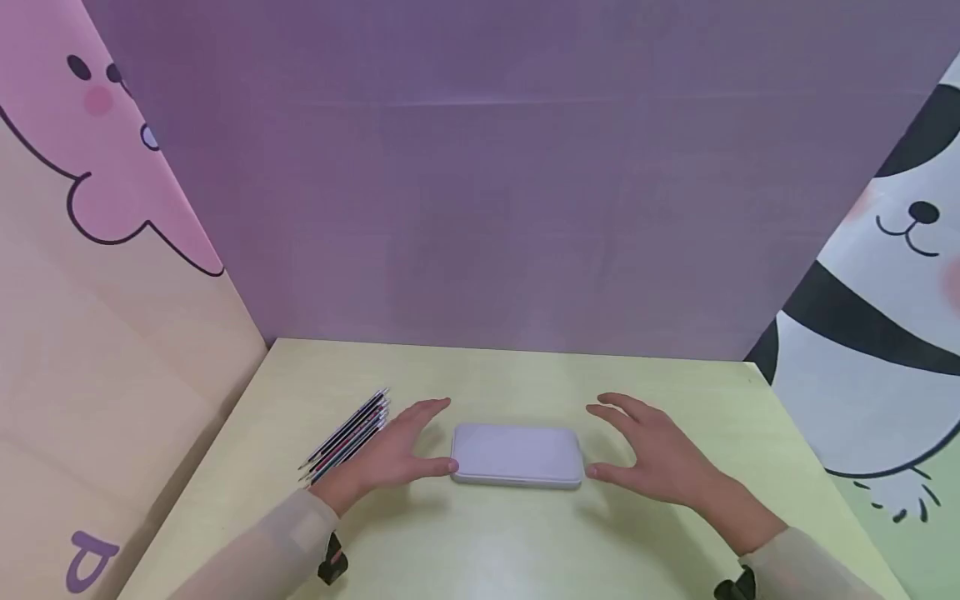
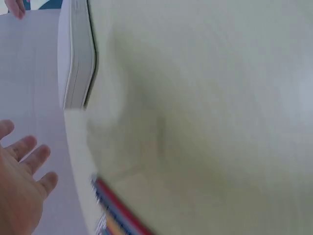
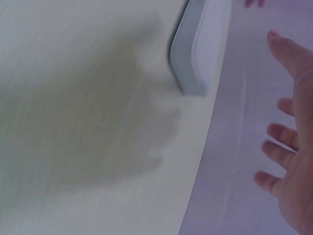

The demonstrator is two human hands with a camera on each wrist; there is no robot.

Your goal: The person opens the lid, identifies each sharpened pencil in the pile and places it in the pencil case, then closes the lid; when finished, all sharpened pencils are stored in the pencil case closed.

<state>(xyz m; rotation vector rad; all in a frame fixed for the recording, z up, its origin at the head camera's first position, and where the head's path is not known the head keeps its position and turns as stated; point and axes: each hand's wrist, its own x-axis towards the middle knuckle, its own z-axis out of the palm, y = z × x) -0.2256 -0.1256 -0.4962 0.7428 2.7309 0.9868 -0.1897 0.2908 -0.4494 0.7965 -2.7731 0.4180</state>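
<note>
A flat, pale lavender case with rounded corners lies on the table between both hands. On its left side, my left hand hovers with fingers spread and the thumb tip right at the case's edge in the head view. To its right, my right hand is held with fingers apart, its thumb tip just beside the case. Neither hand grips anything. Several slim pencils lie in a slanted bundle behind the left hand, partly hidden by it. The case shows its side edge in the left wrist view.
The pale yellow table meets a purple wall panel at the back. Side panels carry a pink cartoon at left and a panda at right. Dark wrist straps show by the sleeves.
</note>
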